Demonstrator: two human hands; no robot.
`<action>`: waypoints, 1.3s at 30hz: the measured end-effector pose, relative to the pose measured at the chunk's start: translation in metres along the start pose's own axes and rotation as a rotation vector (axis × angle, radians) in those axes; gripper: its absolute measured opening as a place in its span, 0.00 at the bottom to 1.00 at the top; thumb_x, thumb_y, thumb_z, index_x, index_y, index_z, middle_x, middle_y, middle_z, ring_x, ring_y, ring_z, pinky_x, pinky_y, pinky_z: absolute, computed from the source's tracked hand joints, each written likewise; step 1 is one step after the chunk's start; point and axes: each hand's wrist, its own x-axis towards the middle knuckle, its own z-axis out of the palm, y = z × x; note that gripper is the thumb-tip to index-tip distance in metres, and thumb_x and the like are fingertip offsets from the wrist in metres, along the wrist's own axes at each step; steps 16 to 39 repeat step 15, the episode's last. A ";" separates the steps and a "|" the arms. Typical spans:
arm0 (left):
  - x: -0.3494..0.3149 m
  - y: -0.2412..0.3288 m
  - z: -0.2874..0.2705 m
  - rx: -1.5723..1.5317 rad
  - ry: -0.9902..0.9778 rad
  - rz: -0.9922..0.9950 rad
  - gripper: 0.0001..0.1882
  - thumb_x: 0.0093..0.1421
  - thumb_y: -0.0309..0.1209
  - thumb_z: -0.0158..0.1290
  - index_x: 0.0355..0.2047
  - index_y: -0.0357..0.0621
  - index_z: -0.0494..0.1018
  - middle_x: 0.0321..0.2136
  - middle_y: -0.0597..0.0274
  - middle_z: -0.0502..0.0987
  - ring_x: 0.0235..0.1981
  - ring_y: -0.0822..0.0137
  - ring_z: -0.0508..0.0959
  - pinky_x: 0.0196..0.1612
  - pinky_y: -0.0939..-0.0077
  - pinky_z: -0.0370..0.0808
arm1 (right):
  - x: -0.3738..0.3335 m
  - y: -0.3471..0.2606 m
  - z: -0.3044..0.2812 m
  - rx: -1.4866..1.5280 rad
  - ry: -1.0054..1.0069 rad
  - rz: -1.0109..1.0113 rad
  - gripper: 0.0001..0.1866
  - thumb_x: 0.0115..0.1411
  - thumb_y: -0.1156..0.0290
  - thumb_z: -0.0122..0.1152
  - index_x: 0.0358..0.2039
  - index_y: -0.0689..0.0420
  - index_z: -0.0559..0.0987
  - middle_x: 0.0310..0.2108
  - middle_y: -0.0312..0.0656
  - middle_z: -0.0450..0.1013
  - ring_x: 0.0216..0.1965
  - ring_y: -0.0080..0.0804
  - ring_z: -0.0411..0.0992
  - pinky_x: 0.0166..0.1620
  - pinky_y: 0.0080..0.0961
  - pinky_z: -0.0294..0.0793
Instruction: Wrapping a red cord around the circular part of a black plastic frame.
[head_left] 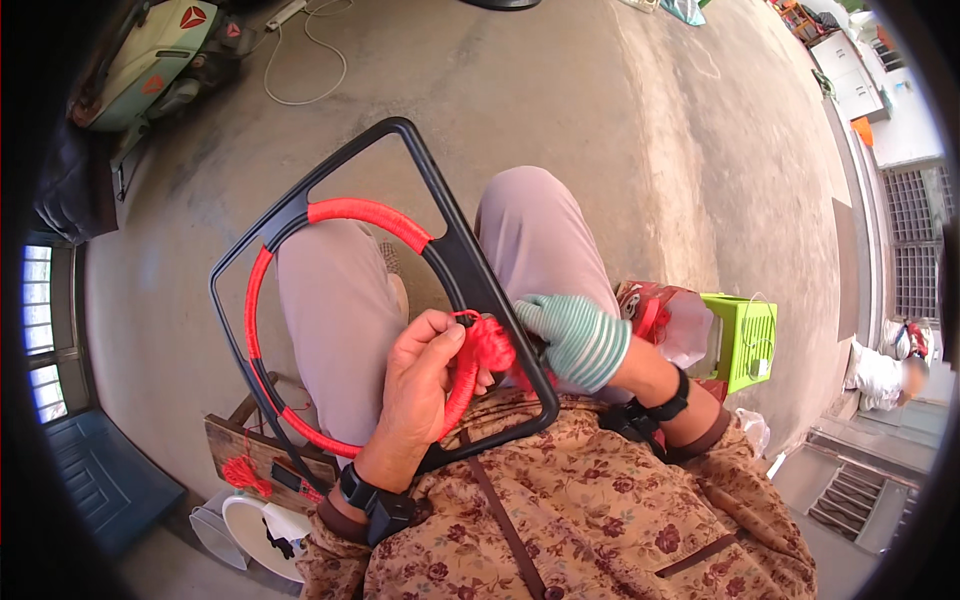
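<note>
A black plastic frame (pixel 440 190) with a round inner ring rests tilted across my lap. Red cord (pixel 368 212) is wound tightly round several stretches of the ring, with black showing between them. My bare left hand (pixel 422 375) pinches the red cord at the ring's right side, thumb against fingers. A loose bundle of red cord (pixel 488 345) bunches there and runs partly beneath the frame. My right hand (pixel 575 338), in a green-and-white striped glove, is closed at the frame's right bar. Its fingertips are hidden, so what they hold cannot be made out.
Beside my left leg, a wooden stool (pixel 250 448) carries more red cord (pixel 243 474). A white round container (pixel 260 530) stands below it. To my right are a bright green plastic basket (pixel 742 345) and a red bag (pixel 660 310). A scooter (pixel 150 75) stands far left.
</note>
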 end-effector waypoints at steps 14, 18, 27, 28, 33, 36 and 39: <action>0.005 0.005 -0.013 0.019 -0.060 -0.054 0.07 0.65 0.30 0.44 0.32 0.39 0.66 0.27 0.52 0.77 0.22 0.68 0.77 0.26 0.78 0.75 | -0.074 0.066 -0.078 1.933 0.513 -0.391 0.17 0.59 0.60 0.54 0.41 0.58 0.66 0.29 0.40 0.69 0.34 0.33 0.70 0.54 0.42 0.64; 0.006 0.005 -0.012 0.018 -0.069 -0.068 0.07 0.65 0.30 0.44 0.32 0.39 0.66 0.27 0.52 0.77 0.22 0.68 0.77 0.26 0.78 0.75 | -0.078 0.075 -0.084 1.942 0.312 -0.455 0.17 0.60 0.59 0.53 0.42 0.58 0.66 0.30 0.40 0.69 0.33 0.33 0.70 0.55 0.43 0.62; 0.006 0.005 -0.012 0.018 -0.069 -0.068 0.07 0.65 0.30 0.44 0.32 0.39 0.66 0.27 0.52 0.77 0.22 0.68 0.77 0.26 0.78 0.75 | -0.078 0.075 -0.084 1.942 0.312 -0.455 0.17 0.60 0.59 0.53 0.42 0.58 0.66 0.30 0.40 0.69 0.33 0.33 0.70 0.55 0.43 0.62; 0.006 0.005 -0.012 0.018 -0.069 -0.068 0.07 0.65 0.30 0.44 0.32 0.39 0.66 0.27 0.52 0.77 0.22 0.68 0.77 0.26 0.78 0.75 | -0.078 0.075 -0.084 1.942 0.312 -0.455 0.17 0.60 0.59 0.53 0.42 0.58 0.66 0.30 0.40 0.69 0.33 0.33 0.70 0.55 0.43 0.62; 0.006 0.005 -0.012 0.018 -0.069 -0.068 0.07 0.65 0.30 0.44 0.32 0.39 0.66 0.27 0.52 0.77 0.22 0.68 0.77 0.26 0.78 0.75 | -0.078 0.075 -0.084 1.942 0.312 -0.455 0.17 0.60 0.59 0.53 0.42 0.58 0.66 0.30 0.40 0.69 0.33 0.33 0.70 0.55 0.43 0.62; 0.006 0.005 -0.012 0.018 -0.069 -0.068 0.07 0.65 0.30 0.44 0.32 0.39 0.66 0.27 0.52 0.77 0.22 0.68 0.77 0.26 0.78 0.75 | -0.078 0.075 -0.084 1.942 0.312 -0.455 0.17 0.60 0.59 0.53 0.42 0.58 0.66 0.30 0.40 0.69 0.33 0.33 0.70 0.55 0.43 0.62; 0.006 0.005 -0.012 0.018 -0.069 -0.068 0.07 0.65 0.30 0.44 0.32 0.39 0.66 0.27 0.52 0.77 0.22 0.68 0.77 0.26 0.78 0.75 | -0.078 0.075 -0.084 1.942 0.312 -0.455 0.17 0.60 0.59 0.53 0.42 0.58 0.66 0.30 0.40 0.69 0.33 0.33 0.70 0.55 0.43 0.62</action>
